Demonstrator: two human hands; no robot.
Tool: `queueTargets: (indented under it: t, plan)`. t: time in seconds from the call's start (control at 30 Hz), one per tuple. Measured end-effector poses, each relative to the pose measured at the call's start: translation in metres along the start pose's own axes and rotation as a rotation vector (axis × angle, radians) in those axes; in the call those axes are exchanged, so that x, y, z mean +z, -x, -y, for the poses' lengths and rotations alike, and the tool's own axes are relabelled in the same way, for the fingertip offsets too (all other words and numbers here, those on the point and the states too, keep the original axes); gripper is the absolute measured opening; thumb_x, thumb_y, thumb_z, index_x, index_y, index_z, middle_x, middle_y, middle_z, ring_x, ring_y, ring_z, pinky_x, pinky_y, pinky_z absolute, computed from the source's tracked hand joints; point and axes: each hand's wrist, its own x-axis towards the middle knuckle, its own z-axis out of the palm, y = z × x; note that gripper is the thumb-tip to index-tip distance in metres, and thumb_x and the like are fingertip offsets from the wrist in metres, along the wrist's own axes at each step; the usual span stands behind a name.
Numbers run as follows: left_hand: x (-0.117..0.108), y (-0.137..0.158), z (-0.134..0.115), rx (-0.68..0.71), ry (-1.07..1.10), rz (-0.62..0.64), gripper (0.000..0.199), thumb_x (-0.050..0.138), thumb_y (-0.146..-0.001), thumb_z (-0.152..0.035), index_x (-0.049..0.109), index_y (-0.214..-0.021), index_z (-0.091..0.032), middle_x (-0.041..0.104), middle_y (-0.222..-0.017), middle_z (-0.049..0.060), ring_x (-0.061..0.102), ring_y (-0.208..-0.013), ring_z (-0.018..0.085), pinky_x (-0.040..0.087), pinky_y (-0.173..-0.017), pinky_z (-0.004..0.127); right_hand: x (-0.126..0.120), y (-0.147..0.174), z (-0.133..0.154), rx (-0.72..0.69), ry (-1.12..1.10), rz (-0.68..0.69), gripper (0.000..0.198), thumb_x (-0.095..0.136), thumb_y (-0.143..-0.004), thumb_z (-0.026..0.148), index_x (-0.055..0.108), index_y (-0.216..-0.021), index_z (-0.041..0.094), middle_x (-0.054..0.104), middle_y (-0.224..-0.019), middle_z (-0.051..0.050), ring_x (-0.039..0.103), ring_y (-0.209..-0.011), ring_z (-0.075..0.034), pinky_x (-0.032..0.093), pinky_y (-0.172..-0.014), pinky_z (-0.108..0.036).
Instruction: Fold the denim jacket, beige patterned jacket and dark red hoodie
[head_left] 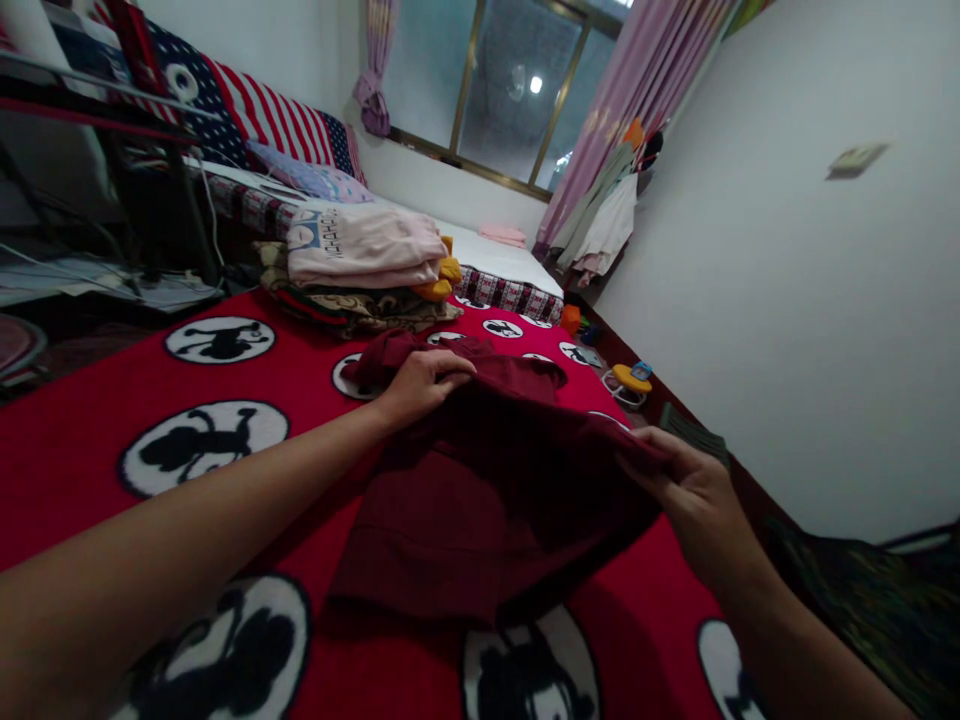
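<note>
A maroon garment (450, 520) is spread in front of me on the red blanket (67, 450), partly lifted. My left hand (424, 385) pinches its upper edge near the middle. At the right, my right hand (686, 480) is closed on the hem, holding it up off the blanket. Between the hands the cloth stretches and opens into a dark hollow. The far part of the garment lies crumpled beyond my left hand. What kind of garment it is cannot be made out for certain.
Folded clothes (367, 245) are stacked on the blanket's far side. Behind stand a white-topped bed (495, 258) and a window (510, 100). A yellow stool (630, 380) is by the right wall. A desk (90, 112) stands at the left.
</note>
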Motion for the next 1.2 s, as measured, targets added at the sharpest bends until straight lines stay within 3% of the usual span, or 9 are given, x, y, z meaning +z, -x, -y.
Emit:
queueTargets:
  t: [0.1,0.23,0.3,0.4,0.57,0.73,0.8,0.97,1.2]
  plan:
    - [-0.022,-0.006,-0.009,-0.038,-0.018,-0.045,0.022,0.057,-0.083,-0.029,0.072,-0.095,-0.017,0.073,-0.099,0.006,0.065,-0.091,0.019,0.048,-0.087,0.03,0.003,0.013,0.012,0.021,-0.056,0.161,0.027,0.064,-0.08,0.048,0.071,-0.092,0.025,0.068,-0.082,-0.005,0.063,-0.074,-0.022,0.051,-0.062,-0.03]
    - [-0.043,-0.001,-0.017,-0.026,-0.158,0.358,0.021,0.059,-0.082,-0.033,0.073,-0.086,-0.017,0.073,-0.083,0.004,0.064,-0.075,0.016,0.047,-0.074,0.025,0.013,0.023,0.017,0.077,-0.031,0.704,0.034,0.076,-0.072,0.046,0.074,-0.097,0.023,0.073,-0.089,-0.005,0.066,-0.08,-0.021,0.052,-0.069,-0.028]
    - [-0.041,0.004,-0.024,-0.022,-0.29,0.486,0.027,0.057,-0.085,-0.038,0.072,-0.076,-0.016,0.069,-0.07,0.002,0.06,-0.064,0.014,0.043,-0.065,0.024,0.022,0.019,0.014,0.112,-0.043,0.756,0.032,0.073,-0.075,0.047,0.074,-0.094,0.021,0.073,-0.083,-0.005,0.066,-0.075,-0.018,0.05,-0.065,-0.025]
    - [-0.021,0.011,-0.037,0.043,-0.369,0.402,0.033,0.054,-0.089,-0.04,0.071,-0.075,-0.016,0.067,-0.075,0.004,0.059,-0.069,0.015,0.042,-0.066,0.024,0.042,0.005,0.004,0.053,-0.012,0.578,0.03,0.066,-0.082,0.044,0.073,-0.094,0.019,0.072,-0.081,-0.004,0.063,-0.071,-0.015,0.046,-0.06,-0.023]
    - [0.029,0.028,-0.046,0.238,-0.338,0.403,0.029,0.061,-0.085,-0.036,0.068,-0.11,-0.022,0.064,-0.108,0.007,0.057,-0.098,0.021,0.043,-0.085,0.032,0.065,-0.038,-0.023,0.138,-0.036,0.657,0.025,0.066,-0.078,0.04,0.07,-0.081,0.015,0.068,-0.067,-0.002,0.06,-0.055,-0.012,0.043,-0.05,-0.02]
    - [0.046,0.04,-0.042,0.246,-0.412,0.394,0.018,0.063,-0.082,-0.033,0.068,-0.093,-0.02,0.062,-0.103,0.007,0.054,-0.093,0.023,0.04,-0.081,0.036,0.044,-0.118,-0.078,0.115,0.121,-0.077,0.016,0.061,-0.075,0.025,0.067,-0.086,0.015,0.069,-0.076,-0.004,0.059,-0.05,-0.011,0.046,-0.048,-0.021]
    - [0.046,0.043,-0.047,0.301,-0.378,0.378,0.015,0.062,-0.084,-0.031,0.067,-0.093,-0.02,0.063,-0.106,0.007,0.054,-0.096,0.023,0.038,-0.085,0.037,0.038,-0.147,-0.103,0.176,0.221,-0.242,0.023,0.06,-0.071,0.018,0.067,-0.093,0.014,0.07,-0.077,-0.005,0.06,-0.05,-0.012,0.047,-0.049,-0.022]
    - [0.05,0.05,-0.059,0.449,-0.176,0.502,0.054,0.062,-0.084,-0.053,0.057,-0.127,-0.022,0.064,-0.115,0.01,0.057,-0.1,0.023,0.04,-0.087,0.036,0.042,-0.185,-0.143,0.183,0.312,-0.272,0.024,0.065,-0.067,0.018,0.07,-0.09,0.012,0.069,-0.065,-0.004,0.065,-0.056,-0.018,0.049,-0.053,-0.026]
    - [0.057,0.055,-0.062,0.368,-0.016,0.732,0.007,0.066,-0.08,-0.017,0.072,-0.081,-0.022,0.068,-0.077,-0.001,0.061,-0.075,0.014,0.043,-0.062,0.026,0.041,-0.224,-0.14,0.064,0.396,-0.321,0.029,0.053,-0.07,0.013,0.076,-0.087,0.017,0.074,-0.076,-0.006,0.068,-0.075,-0.021,0.051,-0.07,-0.03]
